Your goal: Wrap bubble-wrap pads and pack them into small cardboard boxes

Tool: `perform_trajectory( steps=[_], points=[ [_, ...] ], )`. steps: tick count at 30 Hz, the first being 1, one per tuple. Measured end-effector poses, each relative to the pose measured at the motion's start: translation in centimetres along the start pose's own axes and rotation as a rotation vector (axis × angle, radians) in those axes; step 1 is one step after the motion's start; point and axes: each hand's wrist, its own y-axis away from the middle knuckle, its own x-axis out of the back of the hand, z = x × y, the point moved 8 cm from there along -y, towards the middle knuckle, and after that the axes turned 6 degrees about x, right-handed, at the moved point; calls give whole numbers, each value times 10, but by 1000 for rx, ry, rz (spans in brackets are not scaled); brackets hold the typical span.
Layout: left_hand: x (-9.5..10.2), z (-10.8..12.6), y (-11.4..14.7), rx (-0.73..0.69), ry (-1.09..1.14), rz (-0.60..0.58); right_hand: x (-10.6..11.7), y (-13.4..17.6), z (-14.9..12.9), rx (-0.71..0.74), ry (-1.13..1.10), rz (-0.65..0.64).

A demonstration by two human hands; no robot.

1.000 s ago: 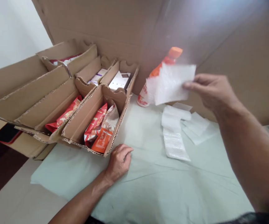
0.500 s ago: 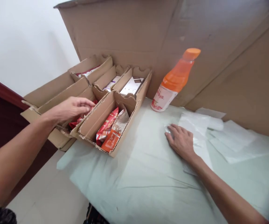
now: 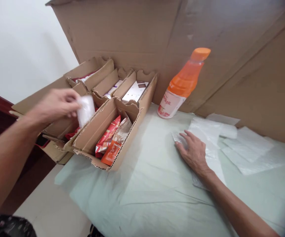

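My left hand (image 3: pixel 58 103) is closed on a small white packet (image 3: pixel 86 111), blurred by motion, with thumb and fingertips at its left edge. It hangs above a cardboard compartment (image 3: pixel 63 126) where bits of red packaging show. My right hand (image 3: pixel 193 151) lies flat with fingers stretched out on a clear plastic bag (image 3: pixel 206 131) on the table. Nearest to my left hand on its right, an open cardboard box (image 3: pixel 93 130) holds a red snack packet (image 3: pixel 109 133) and an orange-and-beige packet (image 3: pixel 114 149).
Behind stand more cardboard compartments, one with a white box (image 3: pixel 134 92). An orange-capped bottle (image 3: pixel 179 85) stands before the cardboard back wall (image 3: pixel 122 36). More clear plastic bags (image 3: pixel 251 144) lie at right on the pale green table cover (image 3: pixel 152 171).
My left hand has come up out of the compartment and back to the left, now with a white packet in it. My right hand has stayed on the plastic bag.
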Motion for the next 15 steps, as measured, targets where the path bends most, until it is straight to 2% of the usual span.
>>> perform_trajectory(
  steps=[2,3,4,5,6,8,10,11,12,13,14,15],
  points=[
    [39,25,19,-144,84,225,26,-6,-14,-17,-150,99],
    [49,44,31,-246,117,306,43,-12,-30,3,-247,142],
    [49,67,43,-347,139,326,61,-20,-51,40,-358,174],
    [40,92,55,-444,158,286,80,-29,-76,90,-480,188],
    [25,116,64,-505,179,195,98,-38,-103,147,-608,189],
    [-18,153,76,-557,196,-90,125,-53,-152,244,-826,120],
    [-51,170,85,-607,153,-376,138,-60,-174,271,-940,61],
    [-56,167,84,-634,117,-445,140,-61,-170,248,-947,66],
    [-51,158,76,-650,78,-421,140,-61,-155,204,-923,92],
    [-37,143,63,-646,36,-337,138,-59,-132,149,-866,125],
    [-16,122,43,-596,-15,-179,135,-56,-103,92,-756,164],
    [12,97,20,-503,-59,38,130,-52,-71,32,-623,172]
  ],
)
